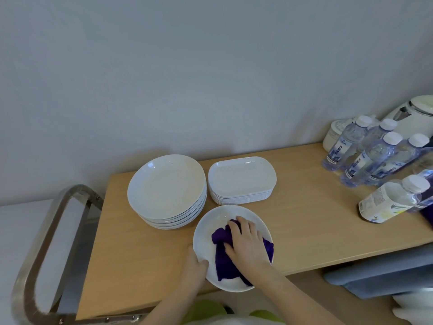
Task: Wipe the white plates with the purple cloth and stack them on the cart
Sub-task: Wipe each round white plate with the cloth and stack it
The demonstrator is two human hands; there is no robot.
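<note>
- Right hand (246,245) spread flat, pressing purple cloth (225,259) into white plate (210,228) at table's (304,219) near edge.
- Left hand (195,266) gripping plate's left rim, thumb curled over.
- Behind plate: round plate stack (167,191), rectangular stack (242,180).
- Far right of plate: bottles (375,160).

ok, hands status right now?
Left hand: grips the rim of the white plate.
Right hand: presses the purple cloth into that plate, fingers spread.
</note>
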